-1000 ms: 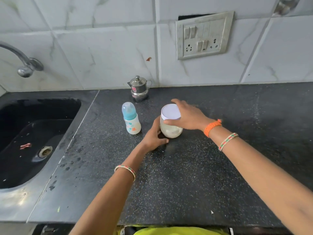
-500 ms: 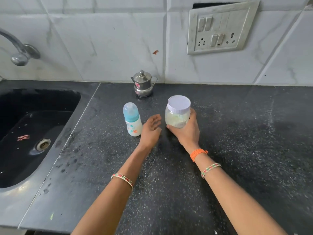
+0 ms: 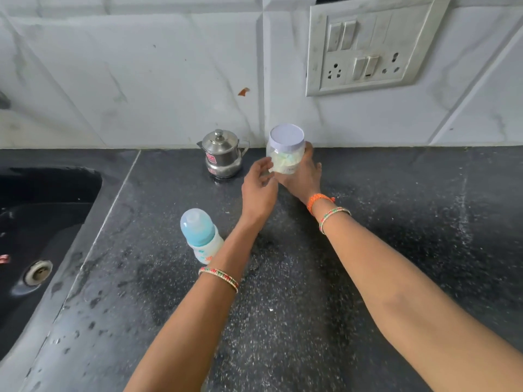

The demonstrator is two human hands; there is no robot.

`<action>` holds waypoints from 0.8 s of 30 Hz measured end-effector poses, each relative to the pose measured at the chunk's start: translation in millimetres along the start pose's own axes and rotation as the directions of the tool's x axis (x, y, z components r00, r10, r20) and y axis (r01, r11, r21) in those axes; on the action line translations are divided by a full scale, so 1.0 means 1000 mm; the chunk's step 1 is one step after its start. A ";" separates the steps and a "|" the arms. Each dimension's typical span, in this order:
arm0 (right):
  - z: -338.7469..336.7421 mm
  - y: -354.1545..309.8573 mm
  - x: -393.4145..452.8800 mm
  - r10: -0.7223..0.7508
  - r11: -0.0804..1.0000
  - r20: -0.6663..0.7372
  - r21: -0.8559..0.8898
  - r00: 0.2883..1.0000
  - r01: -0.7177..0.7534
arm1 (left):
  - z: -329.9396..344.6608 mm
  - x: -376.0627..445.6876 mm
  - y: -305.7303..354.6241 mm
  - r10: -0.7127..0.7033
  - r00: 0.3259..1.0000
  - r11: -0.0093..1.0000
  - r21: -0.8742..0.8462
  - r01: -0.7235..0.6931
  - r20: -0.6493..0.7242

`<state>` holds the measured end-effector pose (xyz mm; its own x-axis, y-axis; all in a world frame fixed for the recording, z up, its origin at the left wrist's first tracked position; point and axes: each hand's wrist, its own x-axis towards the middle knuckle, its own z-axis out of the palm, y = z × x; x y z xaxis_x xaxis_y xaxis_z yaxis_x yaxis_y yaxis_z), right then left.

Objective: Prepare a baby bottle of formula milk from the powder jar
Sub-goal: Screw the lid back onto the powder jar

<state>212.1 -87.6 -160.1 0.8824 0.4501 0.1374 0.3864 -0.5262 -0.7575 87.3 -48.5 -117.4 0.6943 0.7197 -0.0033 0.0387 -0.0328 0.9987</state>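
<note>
While no label text reads clearly, the powder jar (image 3: 286,154) shows a clear body, pale powder and white lid on, lifted above the bench (image 3: 396,250), right hand (image 3: 300,176) wrapped around it. Left hand (image 3: 259,190) open, fingertips beside the jar. Baby bottle (image 3: 202,236), blue-capped with blurred print, stands near the left wrist.

The dark speckled table (image 3: 368,278) carried a baby bottle (image 3: 201,234) standing upright near its left side, and a small steel pot (image 3: 222,154) with its lid on stood at the back by the wall.
</note>
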 end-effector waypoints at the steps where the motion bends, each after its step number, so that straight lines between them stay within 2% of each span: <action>1: -0.001 0.000 -0.003 0.044 0.999 0.024 -0.032 0.999 -0.043 | 0.001 -0.003 0.007 0.016 1.000 1.000 -0.003 -0.016 0.011; 2: -0.004 -0.001 -0.010 0.079 0.995 0.020 -0.065 0.997 -0.077 | 0.000 -0.008 0.016 0.041 0.999 0.999 -0.015 -0.041 0.020; 4: -0.013 -0.007 -0.035 0.078 0.995 -0.098 -0.057 0.992 -0.084 | -0.010 -0.023 0.037 0.121 0.992 0.992 -0.052 -0.119 0.042; 6: -0.019 -0.016 -0.072 0.031 0.993 -0.219 0.118 0.975 -0.005 | -0.026 -0.038 0.059 0.211 0.976 0.973 -0.103 -0.205 0.053; 7: -0.021 -0.022 -0.094 0.000 0.973 -0.205 0.227 0.979 0.048 | -0.038 -0.047 0.069 0.258 0.966 0.959 -0.131 -0.252 0.028; 9: -0.018 -0.036 -0.139 -0.118 0.938 -0.041 0.324 0.992 0.125 | -0.068 -0.063 0.084 0.328 0.941 0.925 -0.173 -0.338 -0.084; 12: 0.002 -0.056 -0.180 -0.285 0.948 0.258 0.216 0.923 0.233 | -0.117 -0.076 0.087 0.324 0.901 0.893 -0.222 -0.393 -0.289; 14: 0.021 -0.064 -0.187 -0.274 0.960 0.371 0.168 0.887 0.226 | -0.145 -0.081 0.073 0.274 0.892 0.914 -0.192 -0.358 -0.359; 17: 0.039 -0.069 -0.183 -0.244 0.968 0.400 0.157 0.884 0.197 | -0.170 -0.084 0.039 0.186 0.908 0.977 -0.023 -0.210 -0.375; 20: 0.039 -0.070 -0.176 -0.242 0.968 0.354 0.152 0.904 0.199 | -0.178 -0.089 0.000 0.083 0.947 0.995 0.077 -0.062 -0.311; 24: 0.026 -0.065 -0.156 -0.143 0.987 0.222 0.105 0.965 0.122 | -0.172 -0.091 -0.032 -0.013 0.978 0.991 0.127 0.040 -0.207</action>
<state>42.5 -105.1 -148.8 0.7363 0.6693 0.0994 0.4611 -0.3887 -0.7977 -100.4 6.2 -140.6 0.5303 0.8478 -0.0055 0.1568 -0.0917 0.9834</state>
